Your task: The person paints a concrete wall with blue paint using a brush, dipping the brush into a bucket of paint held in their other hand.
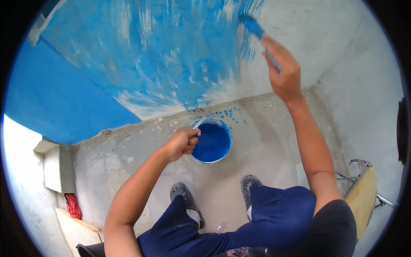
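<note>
My right hand (284, 69) grips the handle of a paintbrush (254, 27), its bristles dark with blue paint. The bristle end is at the edge of the blue brushwork on the wall (173, 48), where streaks fade into bare grey plaster. Lower down, my left hand (182, 143) pinches the handle of a white paint bucket (230, 136). Blue paint (212, 143) is inside the bucket. Blurring around the brush leaves it unclear whether the bristles touch the wall.
Blue drops (227, 114) spot the concrete floor (253, 144) by the wall's foot. A folding chair (361, 199) stands at the right. A red cloth (73, 205) and a black bucket (91, 250) are at the left. Clear plastic (221, 227) lies between my feet.
</note>
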Motion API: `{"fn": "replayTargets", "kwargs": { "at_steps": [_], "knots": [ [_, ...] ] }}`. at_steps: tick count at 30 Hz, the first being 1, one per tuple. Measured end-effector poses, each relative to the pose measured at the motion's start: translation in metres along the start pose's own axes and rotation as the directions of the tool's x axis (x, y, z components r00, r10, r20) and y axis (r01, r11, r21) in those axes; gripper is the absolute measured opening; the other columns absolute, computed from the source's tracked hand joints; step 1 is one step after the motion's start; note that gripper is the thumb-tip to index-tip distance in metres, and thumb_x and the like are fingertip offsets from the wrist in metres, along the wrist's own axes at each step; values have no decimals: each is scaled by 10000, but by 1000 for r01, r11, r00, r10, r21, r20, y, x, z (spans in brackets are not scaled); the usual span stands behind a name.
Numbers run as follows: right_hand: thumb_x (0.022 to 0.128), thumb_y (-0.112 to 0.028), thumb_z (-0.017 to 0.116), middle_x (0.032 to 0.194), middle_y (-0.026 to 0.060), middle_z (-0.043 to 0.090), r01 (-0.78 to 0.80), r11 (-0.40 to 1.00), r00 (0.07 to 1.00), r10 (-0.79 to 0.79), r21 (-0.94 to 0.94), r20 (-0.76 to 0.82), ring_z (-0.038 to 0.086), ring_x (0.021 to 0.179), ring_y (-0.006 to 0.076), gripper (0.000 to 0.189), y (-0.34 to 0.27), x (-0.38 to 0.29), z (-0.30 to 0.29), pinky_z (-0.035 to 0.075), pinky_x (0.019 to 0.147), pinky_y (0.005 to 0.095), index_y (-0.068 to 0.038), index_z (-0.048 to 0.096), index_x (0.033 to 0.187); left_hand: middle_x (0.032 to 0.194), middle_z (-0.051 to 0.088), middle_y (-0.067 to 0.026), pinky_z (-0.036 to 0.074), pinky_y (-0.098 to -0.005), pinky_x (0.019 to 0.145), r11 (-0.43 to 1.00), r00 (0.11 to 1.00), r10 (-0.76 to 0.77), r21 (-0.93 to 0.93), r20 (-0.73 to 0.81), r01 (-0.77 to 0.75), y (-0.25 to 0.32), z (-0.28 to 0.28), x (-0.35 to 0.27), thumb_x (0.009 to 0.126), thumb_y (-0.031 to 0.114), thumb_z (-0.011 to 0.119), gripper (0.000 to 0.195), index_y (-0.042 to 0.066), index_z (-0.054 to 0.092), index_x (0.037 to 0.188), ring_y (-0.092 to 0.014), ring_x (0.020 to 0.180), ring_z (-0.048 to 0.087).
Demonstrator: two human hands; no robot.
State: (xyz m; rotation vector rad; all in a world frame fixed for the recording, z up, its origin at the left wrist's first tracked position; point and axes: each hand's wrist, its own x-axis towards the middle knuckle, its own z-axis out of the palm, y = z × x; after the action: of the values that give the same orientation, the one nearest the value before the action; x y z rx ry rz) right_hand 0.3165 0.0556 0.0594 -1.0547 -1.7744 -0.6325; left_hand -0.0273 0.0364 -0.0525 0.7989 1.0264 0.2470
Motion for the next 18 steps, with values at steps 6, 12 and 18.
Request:
{"fn": "replayTargets", "kwargs": {
  "at_steps": [6, 12, 18],
  "knots": [
    [919, -17, 691, 1252, 143, 724, -109, 993, 986, 103, 44, 130, 699, 1123, 341, 292, 6, -7, 3, 578, 943, 396, -42, 721, 1209, 631, 317, 63, 174, -286, 480, 1000, 1000, -17, -10, -11, 17, -5, -2, 5, 1109, 254, 437, 201, 115, 515, 986, -76, 495, 201],
    [915, -17, 696, 1200, 161, 737, -155, 985, 961, 132, 77, 242, 706, 1092, 345, 268, 8, -6, -1, 589, 914, 386, -30, 730, 1180, 633, 311, 70, 176, -279, 476, 1000, 1000, -16, -10, 2, 16, -6, -4, 2, 1109, 252, 434, 197, 125, 519, 984, -69, 495, 203],
    [909, -13, 697, 1198, 178, 734, -11, 997, 996, 18, 80, -91, 713, 1073, 352, 277, 3, 74, -21, 581, 918, 389, -28, 727, 1185, 635, 300, 84, 177, -273, 475, 1000, 1000, -6, 0, 1, 6, -3, 2, 5, 1106, 258, 441, 205, 138, 535, 968, -62, 501, 205]
  ]
}}
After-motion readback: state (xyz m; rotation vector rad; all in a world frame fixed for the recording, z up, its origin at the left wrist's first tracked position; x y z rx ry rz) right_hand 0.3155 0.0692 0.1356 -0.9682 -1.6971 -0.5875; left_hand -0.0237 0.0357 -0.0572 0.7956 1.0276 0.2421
